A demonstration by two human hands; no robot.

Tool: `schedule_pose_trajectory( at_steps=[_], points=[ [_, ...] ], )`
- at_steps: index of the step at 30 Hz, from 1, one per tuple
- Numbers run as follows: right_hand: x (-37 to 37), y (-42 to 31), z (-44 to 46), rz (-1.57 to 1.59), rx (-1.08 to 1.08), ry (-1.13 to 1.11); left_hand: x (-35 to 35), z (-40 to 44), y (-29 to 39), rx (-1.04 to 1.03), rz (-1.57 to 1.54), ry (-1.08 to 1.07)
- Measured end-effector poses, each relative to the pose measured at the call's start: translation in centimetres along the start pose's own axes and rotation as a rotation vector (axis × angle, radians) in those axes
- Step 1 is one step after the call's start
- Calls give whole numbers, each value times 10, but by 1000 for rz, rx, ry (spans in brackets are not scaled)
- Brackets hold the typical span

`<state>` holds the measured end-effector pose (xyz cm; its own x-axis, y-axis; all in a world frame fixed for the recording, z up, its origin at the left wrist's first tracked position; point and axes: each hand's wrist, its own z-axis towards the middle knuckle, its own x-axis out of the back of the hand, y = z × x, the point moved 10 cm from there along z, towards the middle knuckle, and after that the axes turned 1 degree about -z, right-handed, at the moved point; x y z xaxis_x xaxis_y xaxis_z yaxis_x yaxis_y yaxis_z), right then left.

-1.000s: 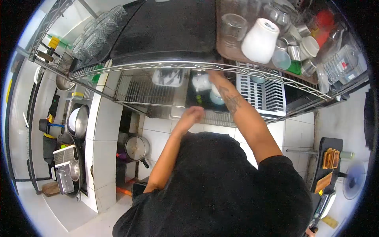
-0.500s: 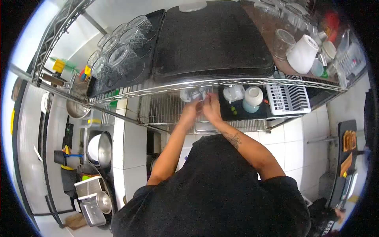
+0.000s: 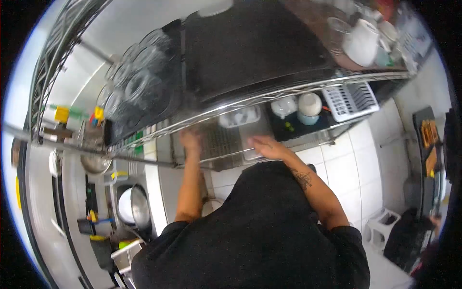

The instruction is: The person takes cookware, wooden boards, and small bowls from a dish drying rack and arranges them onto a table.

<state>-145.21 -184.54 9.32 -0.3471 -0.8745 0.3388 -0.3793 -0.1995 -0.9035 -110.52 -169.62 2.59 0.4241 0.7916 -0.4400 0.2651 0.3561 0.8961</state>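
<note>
My left hand is over the left end of the lower wire shelf, below the upper shelf's edge. Motion blurs its fingers, and I cannot make out anything in them. My right hand hovers near the front edge of that shelf, fingers stretched to the left, nothing visible in it. Behind and between the hands lies a white container with compartments, touched by neither. To the right of it on a dark mat are a white teapot-like vessel and stacked cups.
Upturned glasses and a large black board occupy the upper shelf, with a white pitcher at right. A white slotted rack stands on the lower shelf. Pans lie at left. Another person is at lower right.
My hands, close together at the white container before, have moved apart. The left went left along the shelf; the right drew back toward me. The view has tilted.
</note>
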Motion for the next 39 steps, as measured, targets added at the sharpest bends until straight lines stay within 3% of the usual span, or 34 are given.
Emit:
schedule_pose_trajectory(
  at_steps=[2, 4, 6, 8, 11, 13, 14, 15, 16, 19, 21, 22, 23, 24, 25, 26, 27, 28, 29, 30, 32, 34, 38, 39],
  points=[
    [16, 15, -28, 152, -49, 85, 42, 39, -8, 47, 184, 126],
    [27, 37, -41, 253, 29, 108, 71, 51, -27, 260, 54, 253],
    [56, 59, -61, 303, 17, 198, 56, 42, -22, 364, 172, 231],
    [104, 59, -80, 265, 195, 325, 61, 44, -29, 328, 248, 202],
    [188, 73, -109, 350, 70, 591, 65, 49, -43, 396, 454, 178],
    [259, 74, -134, 154, 263, 915, 111, 69, -63, 452, 479, 170],
    [290, 82, -139, 165, 231, 1043, 136, 80, -76, 453, 476, 163],
    [322, 80, -152, -176, 141, 1202, 168, 93, -69, 319, 729, 239],
    [344, 73, -159, -183, 79, 1213, 176, 96, -55, 176, 978, 316],
    [402, 83, -156, -111, 65, 1204, 122, 30, 2, -19, 1220, 399],
    [434, 92, -137, -460, 21, 1171, 90, -4, 2, 9, 1230, 329],
    [452, 98, -126, -472, 50, 1162, 86, -10, -14, 42, 1238, 262],
    [460, 114, -110, -578, -71, 1103, 80, -12, -34, -115, 1068, 331],
    [472, 140, -90, -690, -185, 1039, 10, -48, -26, -237, 1055, 286],
    [482, 156, -63, -840, -131, 950, -81, -96, -6, -357, 1042, 236],
    [490, 171, -38, -986, -66, 866, -148, -123, -8, -270, 1090, 115],
    [479, 169, -29, -1134, -106, 737, -213, -154, -20, -113, 930, -12],
    [468, 164, -24, -1283, -140, 613, -275, -179, -25, -301, 945, -131],
    [465, 169, -20, -1294, -136, 536, -318, -196, -47, -193, 893, -210],
    [464, 176, -17, -1286, -129, 478, -379, -217, -45, -482, 1090, -359],
    [464, 188, -8, -1277, -95, 394, -440, -238, -80, -597, 1230, -364],
    [467, 194, 6, -1274, -52, 340, -490, -246, -101, -392, 1304, -431],
    [474, 200, 31, -1270, 23, 287, -514, -236, -136, -437, 1552, -329],
    [475, 201, 33, -1268, 33, 278, -509, -228, -149, -276, 1547, -355]
  ],
)
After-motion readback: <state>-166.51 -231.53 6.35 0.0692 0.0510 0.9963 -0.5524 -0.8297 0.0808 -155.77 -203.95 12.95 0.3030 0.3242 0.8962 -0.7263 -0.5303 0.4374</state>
